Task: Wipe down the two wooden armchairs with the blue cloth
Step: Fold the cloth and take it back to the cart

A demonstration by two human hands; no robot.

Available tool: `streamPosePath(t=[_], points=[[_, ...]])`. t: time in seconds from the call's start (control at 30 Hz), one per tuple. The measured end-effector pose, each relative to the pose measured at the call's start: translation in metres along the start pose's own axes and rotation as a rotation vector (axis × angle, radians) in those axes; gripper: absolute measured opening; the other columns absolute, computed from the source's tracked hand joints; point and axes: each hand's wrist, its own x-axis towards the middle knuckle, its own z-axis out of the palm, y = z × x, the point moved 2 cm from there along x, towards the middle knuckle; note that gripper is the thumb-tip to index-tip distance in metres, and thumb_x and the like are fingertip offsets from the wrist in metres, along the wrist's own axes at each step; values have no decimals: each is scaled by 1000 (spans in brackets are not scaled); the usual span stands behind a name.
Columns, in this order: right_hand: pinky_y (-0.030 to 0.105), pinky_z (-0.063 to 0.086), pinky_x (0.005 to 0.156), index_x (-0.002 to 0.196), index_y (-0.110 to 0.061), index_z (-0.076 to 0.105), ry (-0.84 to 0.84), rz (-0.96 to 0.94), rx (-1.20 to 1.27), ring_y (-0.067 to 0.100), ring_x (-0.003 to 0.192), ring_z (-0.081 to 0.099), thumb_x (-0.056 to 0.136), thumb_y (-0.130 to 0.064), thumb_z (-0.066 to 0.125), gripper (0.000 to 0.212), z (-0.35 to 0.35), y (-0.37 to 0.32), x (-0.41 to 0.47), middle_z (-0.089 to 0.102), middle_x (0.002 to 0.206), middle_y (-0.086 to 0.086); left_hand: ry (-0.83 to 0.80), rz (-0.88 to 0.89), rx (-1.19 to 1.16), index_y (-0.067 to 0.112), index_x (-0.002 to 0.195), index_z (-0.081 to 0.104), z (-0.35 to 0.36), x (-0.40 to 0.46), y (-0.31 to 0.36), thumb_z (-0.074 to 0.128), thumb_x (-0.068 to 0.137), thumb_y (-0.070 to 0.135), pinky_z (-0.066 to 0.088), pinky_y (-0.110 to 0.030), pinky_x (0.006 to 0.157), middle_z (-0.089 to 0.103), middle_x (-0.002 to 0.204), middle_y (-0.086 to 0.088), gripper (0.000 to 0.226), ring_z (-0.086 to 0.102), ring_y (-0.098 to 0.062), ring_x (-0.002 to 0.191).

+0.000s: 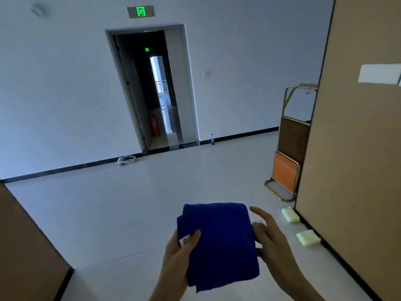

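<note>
A folded blue cloth [219, 242] is held in front of me over the pale tiled floor. My left hand [180, 253] grips its left edge, thumb on top, with a small white tag under the thumb. My right hand [269, 237] rests against the cloth's right edge with its fingers spread. No wooden armchair is in view.
An open dark doorway [152, 90] lies ahead in the white wall. A gold luggage cart [290, 148] stands at right beside a tan panel wall [358, 148]. Two white-green packs [308, 237] lie by that wall. A bottle [212, 139] stands at the baseboard. A brown panel [26, 246] is at lower left.
</note>
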Motion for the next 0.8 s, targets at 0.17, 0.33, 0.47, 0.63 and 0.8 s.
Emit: streamPosePath(t=[0.17, 0.33, 0.47, 0.63, 0.8], points=[[28, 60, 70, 122, -47, 49, -3, -120, -80, 15, 87, 71, 103, -11, 40, 42, -21, -4, 100, 71, 96, -7, -64, 35, 18, 28, 110, 68, 51, 109, 19, 67, 87, 22, 59, -42, 68, 77, 100, 7, 24, 70, -28, 96], [25, 59, 74, 118, -34, 61, -40, -266, -155, 13, 95, 69, 99, 1, 42, 44, -46, -6, 228, 69, 108, -13, -92, 84, 24, 25, 114, 67, 107, 226, 41, 67, 86, 24, 59, -47, 75, 75, 107, 3, 28, 69, -30, 101], [18, 55, 80, 115, -43, 60, -99, -410, -243, 7, 109, 61, 98, -4, 45, 45, -61, -14, 334, 61, 114, -21, -82, 118, 23, 24, 113, 66, 153, 314, 67, 65, 89, 23, 59, -42, 70, 74, 108, 1, 24, 69, -28, 99], [16, 51, 87, 122, -43, 55, -154, -519, -356, 6, 114, 56, 95, -2, 52, 49, -77, -22, 450, 56, 124, -6, -76, 133, -3, 26, 114, 64, 194, 404, 94, 64, 90, 22, 59, -42, 72, 74, 107, 3, 24, 70, -26, 97], [8, 44, 89, 120, -45, 58, -72, -681, -533, -4, 120, 39, 83, -27, 71, 43, -89, -16, 538, 38, 134, -10, -108, 116, -8, 27, 114, 65, 227, 488, 96, 63, 91, 23, 58, -41, 72, 75, 107, 3, 24, 70, -26, 98]])
